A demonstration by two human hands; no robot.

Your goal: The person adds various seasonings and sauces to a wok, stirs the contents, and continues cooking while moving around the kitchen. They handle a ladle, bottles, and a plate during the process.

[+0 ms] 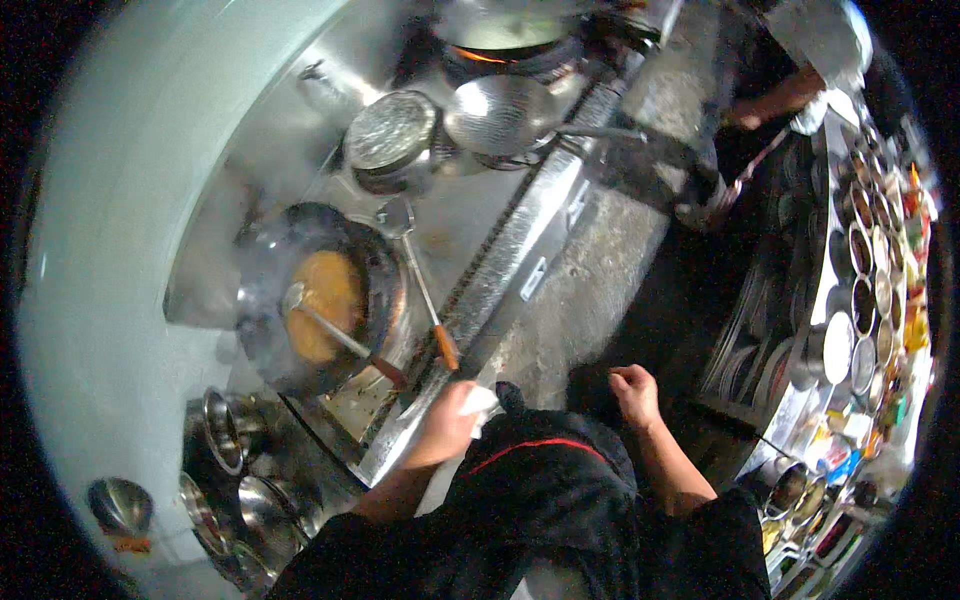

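Note:
My left hand is closed around a white cloth by the stove's front edge. To the right of my dark apron, my right hand hangs with curled fingers and nothing visible in it. Ahead of my left hand, a dark wok holds steaming orange-brown liquid. A ladle stands with its bowl in this liquid, its handle end near my left hand. A second ladle, with an orange-brown handle, lies on the steel stove top beside the wok.
A metal pot and a long-handled metal pan stand farther along the stove. Flame shows beneath another wok. Steel bowls sit at lower left. A person's arm reaches in near a counter of containers at right.

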